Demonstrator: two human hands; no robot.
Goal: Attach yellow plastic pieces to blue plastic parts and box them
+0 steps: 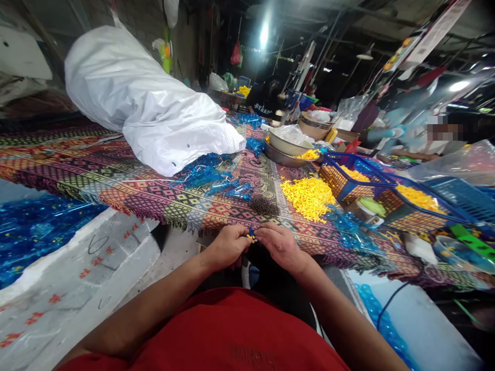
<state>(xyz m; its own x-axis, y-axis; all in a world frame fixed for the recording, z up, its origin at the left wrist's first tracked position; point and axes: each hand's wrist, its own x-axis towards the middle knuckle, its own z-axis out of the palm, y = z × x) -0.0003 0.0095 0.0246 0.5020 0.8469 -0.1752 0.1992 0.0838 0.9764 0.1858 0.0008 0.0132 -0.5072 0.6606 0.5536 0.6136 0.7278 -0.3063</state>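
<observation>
My left hand (231, 246) and my right hand (281, 246) meet at the table's front edge, fingers pinched together. Between their fingertips is a small blue and yellow plastic piece (251, 236), gripped from both sides; its exact kind is too small to make out. Just beyond my hands lies a heap of small dark beads (264, 205) on the patterned cloth (216, 206). To the right of the beads spreads a pile of small yellow plastic parts (307, 197). Clear blue plastic pieces (235, 189) lie behind the beads.
A big white sack (147, 93) lies across the left of the table. Blue baskets (358, 178) of yellow parts and stacked bowls (288, 144) stand at right. Left below is a foam box (88, 263) beside blue pieces. Other people sit farther back.
</observation>
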